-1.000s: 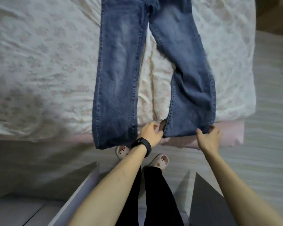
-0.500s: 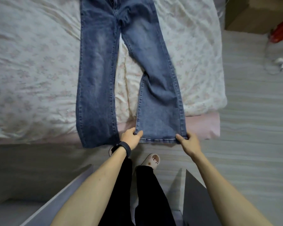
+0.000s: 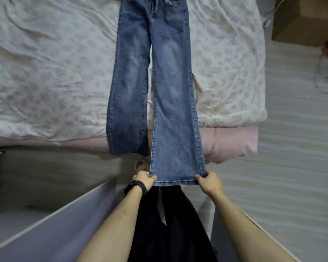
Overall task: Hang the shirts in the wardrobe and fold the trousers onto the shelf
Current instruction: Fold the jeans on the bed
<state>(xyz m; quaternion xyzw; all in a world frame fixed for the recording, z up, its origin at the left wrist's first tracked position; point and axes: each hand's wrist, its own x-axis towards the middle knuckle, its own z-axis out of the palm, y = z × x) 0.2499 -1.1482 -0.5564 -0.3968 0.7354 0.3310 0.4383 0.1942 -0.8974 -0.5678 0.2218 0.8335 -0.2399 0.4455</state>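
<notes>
Denim jeans point(image 3: 151, 72) lie face-up along the floral bedsheet point(image 3: 45, 72), hems overhanging its edge. Left hand point(image 3: 143, 181) and right hand point(image 3: 209, 181) each pinch a corner of one hem, fingers curled.

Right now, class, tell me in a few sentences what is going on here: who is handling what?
A person stands at the edge of a floral-sheeted bed, with blue flared jeans laid out on it. The left hand and right hand each pinch a corner of one leg's hem, holding that leg taut past the mattress edge. The other leg lies loose, its hem draping over the edge. Nothing is folded yet.
</notes>
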